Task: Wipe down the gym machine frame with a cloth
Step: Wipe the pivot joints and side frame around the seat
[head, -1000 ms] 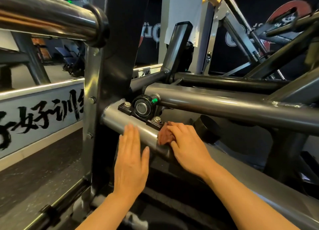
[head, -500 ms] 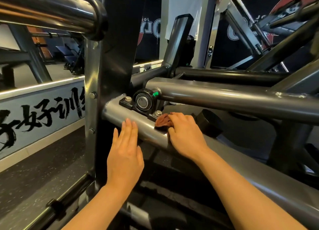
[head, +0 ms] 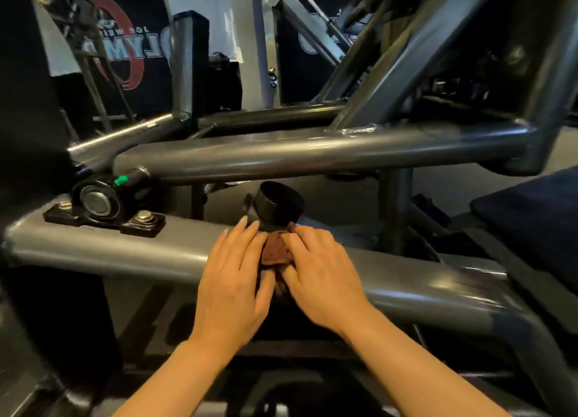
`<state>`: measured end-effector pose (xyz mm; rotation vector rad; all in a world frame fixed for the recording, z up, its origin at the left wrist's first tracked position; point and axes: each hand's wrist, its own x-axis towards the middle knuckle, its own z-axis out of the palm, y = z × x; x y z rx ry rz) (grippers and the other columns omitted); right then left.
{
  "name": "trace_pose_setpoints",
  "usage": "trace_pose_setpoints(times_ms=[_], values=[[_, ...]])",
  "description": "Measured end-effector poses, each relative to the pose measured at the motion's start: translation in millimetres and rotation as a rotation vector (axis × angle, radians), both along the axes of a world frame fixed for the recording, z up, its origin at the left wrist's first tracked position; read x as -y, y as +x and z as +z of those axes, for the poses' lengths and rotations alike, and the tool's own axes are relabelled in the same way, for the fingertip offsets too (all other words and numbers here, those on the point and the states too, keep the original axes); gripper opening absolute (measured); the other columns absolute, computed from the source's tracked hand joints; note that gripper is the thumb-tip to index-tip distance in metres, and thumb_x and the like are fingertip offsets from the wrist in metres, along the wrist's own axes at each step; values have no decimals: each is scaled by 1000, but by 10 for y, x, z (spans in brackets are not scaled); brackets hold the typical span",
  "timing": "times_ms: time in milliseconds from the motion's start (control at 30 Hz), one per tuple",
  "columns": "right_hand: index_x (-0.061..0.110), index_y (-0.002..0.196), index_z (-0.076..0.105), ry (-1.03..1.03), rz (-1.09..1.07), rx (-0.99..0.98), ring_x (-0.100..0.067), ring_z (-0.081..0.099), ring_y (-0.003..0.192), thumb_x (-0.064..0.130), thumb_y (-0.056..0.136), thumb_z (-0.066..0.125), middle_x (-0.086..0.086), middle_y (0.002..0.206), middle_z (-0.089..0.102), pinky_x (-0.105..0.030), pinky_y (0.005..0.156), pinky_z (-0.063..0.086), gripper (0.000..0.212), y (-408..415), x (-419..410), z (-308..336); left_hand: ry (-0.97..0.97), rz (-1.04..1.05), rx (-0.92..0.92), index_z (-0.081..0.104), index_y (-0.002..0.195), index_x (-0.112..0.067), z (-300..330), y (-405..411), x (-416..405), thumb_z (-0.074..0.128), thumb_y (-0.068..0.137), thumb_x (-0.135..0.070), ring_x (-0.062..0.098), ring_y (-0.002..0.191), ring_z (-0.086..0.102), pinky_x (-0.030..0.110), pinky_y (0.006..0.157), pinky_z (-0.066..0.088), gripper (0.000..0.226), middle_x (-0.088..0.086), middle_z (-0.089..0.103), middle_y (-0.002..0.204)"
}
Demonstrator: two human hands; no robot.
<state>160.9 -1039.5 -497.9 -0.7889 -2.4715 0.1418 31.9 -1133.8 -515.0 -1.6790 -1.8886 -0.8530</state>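
A thick grey frame tube (head: 125,254) of the gym machine runs from left to lower right across the view. A small reddish-brown cloth (head: 275,251) lies on top of the tube, bunched between my two hands. My right hand (head: 322,279) lies over the cloth's right side with fingers laid across it and presses it on the tube. My left hand (head: 234,282) rests flat on the tube beside the cloth, its straight fingers touching the cloth's left edge. Most of the cloth is hidden under the fingers.
A black bearing block (head: 103,207) is bolted on the tube to the left. A black round cap (head: 278,205) stands just behind the hands. A second grey tube (head: 312,153) crosses above. A dark seat pad (head: 531,222) is at the right.
Both hands slid right along the tube, away from the bearing block, with the cloth. My left hand came up against the cloth. The view turned right.
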Motion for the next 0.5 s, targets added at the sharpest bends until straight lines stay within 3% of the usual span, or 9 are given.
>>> trace_pose_setpoints(times_ms=[333, 500], values=[[24, 123, 56, -42, -209, -53, -19, 45, 121, 42, 86, 39, 6, 132, 51, -33, 99, 40, 45, 906, -231, -330, -160, -20, -202, 65, 120, -4, -155, 480, -254, 40, 95, -36, 24, 136, 42, 48, 114, 29, 48, 11, 62, 128], [23, 124, 59, -111, -419, -95, -24, 45, 122, 23, 89, 57, 2, 135, 53, -39, 97, 41, 35, 1439, -407, -502, -132, -100, -258, 71, 108, -3, -60, 549, -316, 44, 93, -32, 27, 135, 43, 49, 114, 29, 42, 13, 65, 123]])
